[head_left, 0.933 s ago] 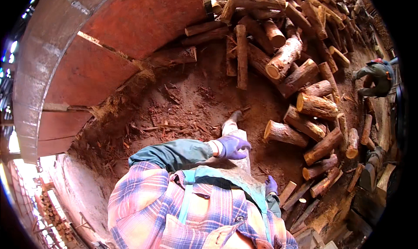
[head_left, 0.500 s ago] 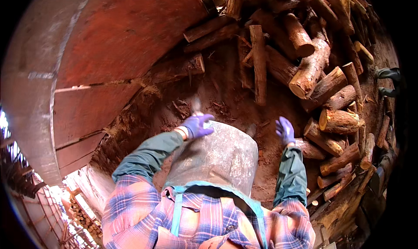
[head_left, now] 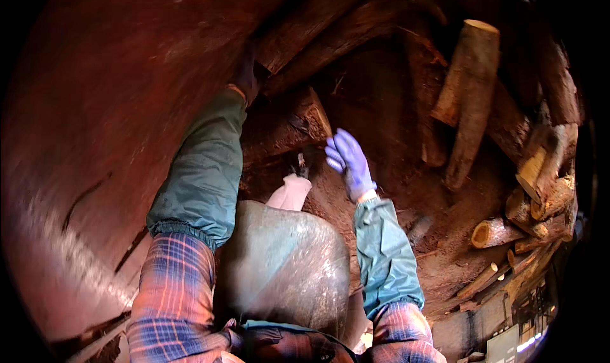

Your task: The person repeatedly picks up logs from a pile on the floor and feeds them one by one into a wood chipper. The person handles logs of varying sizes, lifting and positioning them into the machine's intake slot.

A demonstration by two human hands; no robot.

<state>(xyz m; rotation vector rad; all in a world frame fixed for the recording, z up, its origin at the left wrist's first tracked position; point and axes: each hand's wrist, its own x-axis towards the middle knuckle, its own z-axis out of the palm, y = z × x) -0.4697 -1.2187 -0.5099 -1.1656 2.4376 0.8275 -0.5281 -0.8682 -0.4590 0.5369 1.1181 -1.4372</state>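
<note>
Both arms have stretched forward since half a second ago, and the view has dipped closer to the ground, so the curved red wall [head_left: 108, 147] now fills the left of the frame.

Nearest the camera hang the plaid shirt and the grey plastic apron [head_left: 279, 268]; a pale boot toe [head_left: 289, 193] shows just beyond the apron's far edge. Teal oversleeves cover both forearms.

Right hand [head_left: 348, 163], in a purple glove, hovers with fingers spread and holds nothing. It sits just right of a short split log [head_left: 286, 128] lying on the dirt. That log's long axis runs from far left to near right, with its cut end turned toward the open fingers, close but not touching.

Left hand [head_left: 244, 83] reaches farther, up into shadow beside the wall and past the far end of the same log. Whether those fingers are closed, or gripping anything, cannot be told in the dark. Of the two, the right hand is the nearer to the log's cut end.

Underfoot is reddish earth littered with bark chips [head_left: 406, 210]. Farther off, a long pale log [head_left: 467, 96] leans over the floor, and a stack of cut logs [head_left: 540, 191] rises along the right side of the chamber.
</note>
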